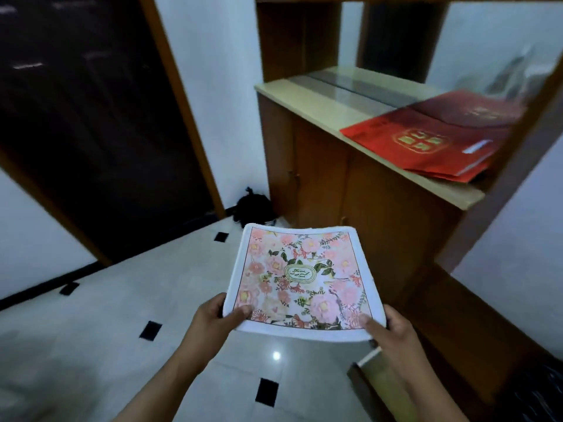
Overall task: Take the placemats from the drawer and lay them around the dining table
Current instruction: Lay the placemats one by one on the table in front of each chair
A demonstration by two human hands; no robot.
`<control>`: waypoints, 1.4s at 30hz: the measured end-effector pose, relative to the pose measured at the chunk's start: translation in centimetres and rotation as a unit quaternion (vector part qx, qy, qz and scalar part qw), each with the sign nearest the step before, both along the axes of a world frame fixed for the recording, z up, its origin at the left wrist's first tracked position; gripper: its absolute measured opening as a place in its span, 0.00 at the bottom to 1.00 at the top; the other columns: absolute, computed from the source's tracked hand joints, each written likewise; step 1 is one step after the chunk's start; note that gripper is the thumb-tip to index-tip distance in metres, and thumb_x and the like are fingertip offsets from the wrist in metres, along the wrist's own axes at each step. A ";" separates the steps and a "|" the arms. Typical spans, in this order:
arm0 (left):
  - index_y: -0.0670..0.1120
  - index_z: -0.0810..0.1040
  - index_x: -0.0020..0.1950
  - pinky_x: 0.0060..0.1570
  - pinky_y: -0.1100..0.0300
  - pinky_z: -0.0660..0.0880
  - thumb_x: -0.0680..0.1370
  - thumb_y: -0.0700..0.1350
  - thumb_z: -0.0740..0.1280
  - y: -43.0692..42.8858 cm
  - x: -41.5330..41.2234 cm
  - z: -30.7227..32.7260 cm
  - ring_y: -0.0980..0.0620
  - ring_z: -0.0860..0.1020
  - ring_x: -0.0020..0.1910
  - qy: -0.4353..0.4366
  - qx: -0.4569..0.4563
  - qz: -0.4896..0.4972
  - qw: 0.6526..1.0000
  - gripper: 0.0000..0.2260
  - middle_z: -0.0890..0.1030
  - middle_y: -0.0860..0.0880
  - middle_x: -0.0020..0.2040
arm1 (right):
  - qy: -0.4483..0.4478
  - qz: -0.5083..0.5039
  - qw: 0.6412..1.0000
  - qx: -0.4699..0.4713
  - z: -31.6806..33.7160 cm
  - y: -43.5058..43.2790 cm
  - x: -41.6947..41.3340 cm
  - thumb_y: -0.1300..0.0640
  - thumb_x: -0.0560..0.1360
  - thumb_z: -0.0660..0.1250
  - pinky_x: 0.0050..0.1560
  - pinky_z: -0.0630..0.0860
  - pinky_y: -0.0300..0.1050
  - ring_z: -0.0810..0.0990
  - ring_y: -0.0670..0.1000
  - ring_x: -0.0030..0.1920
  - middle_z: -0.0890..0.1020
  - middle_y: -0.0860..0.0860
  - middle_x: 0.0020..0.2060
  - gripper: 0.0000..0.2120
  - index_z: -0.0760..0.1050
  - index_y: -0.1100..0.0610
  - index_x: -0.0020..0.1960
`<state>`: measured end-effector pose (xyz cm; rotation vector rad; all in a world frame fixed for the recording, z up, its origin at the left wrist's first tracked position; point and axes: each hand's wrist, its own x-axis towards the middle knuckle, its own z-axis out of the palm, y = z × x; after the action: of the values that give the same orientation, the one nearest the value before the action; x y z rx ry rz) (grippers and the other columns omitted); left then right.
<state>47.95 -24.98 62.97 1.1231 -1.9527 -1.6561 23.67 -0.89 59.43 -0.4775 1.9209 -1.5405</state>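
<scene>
I hold a stack of square placemats (300, 280) in front of me, above the tiled floor. The top one is white-bordered with pink flowers and a small oval emblem in the middle. My left hand (214, 315) grips the near left corner, thumb on top. My right hand (388, 330) grips the near right corner the same way. An open wooden drawer (373, 379) shows at the lower right, below my right hand; its inside is mostly hidden. No dining table is in view.
A wooden cabinet (350, 184) with a pale counter stands ahead on the right, with red bags (426, 141) lying on it. A dark doorway (91, 117) is on the left. A black bag (254, 208) sits in the floor corner.
</scene>
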 end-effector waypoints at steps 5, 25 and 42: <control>0.52 0.82 0.54 0.41 0.62 0.80 0.75 0.48 0.73 -5.8 11.4 1.7 0.49 0.85 0.48 0.043 0.001 0.100 0.994 0.08 0.86 0.51 0.50 | 0.028 0.123 0.991 -0.036 3.1 -11.3 6.7 0.53 0.74 0.72 0.31 0.76 0.35 0.82 0.40 0.35 0.86 0.46 0.42 0.06 0.82 0.47 0.50; 0.45 0.82 0.52 0.39 0.56 0.80 0.75 0.42 0.73 -7.7 43.4 4.6 0.51 0.83 0.40 0.054 -0.060 0.628 0.774 0.06 0.87 0.47 0.46 | 0.014 0.647 0.751 -0.133 5.9 -50.4 38.8 0.49 0.70 0.72 0.30 0.76 0.38 0.81 0.46 0.35 0.86 0.49 0.42 0.09 0.81 0.48 0.50; 0.49 0.82 0.54 0.41 0.64 0.79 0.77 0.44 0.71 22.4 58.0 5.8 0.54 0.84 0.45 0.023 -0.117 0.895 0.430 0.07 0.87 0.51 0.48 | -0.051 0.895 0.414 -0.155 8.7 -35.2 77.6 0.55 0.72 0.72 0.37 0.79 0.36 0.85 0.47 0.42 0.87 0.50 0.44 0.10 0.82 0.55 0.52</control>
<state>105.93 -2.54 68.72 1.7041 -0.0135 -0.0575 101.29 -36.12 68.11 -1.6853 0.0746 -0.1929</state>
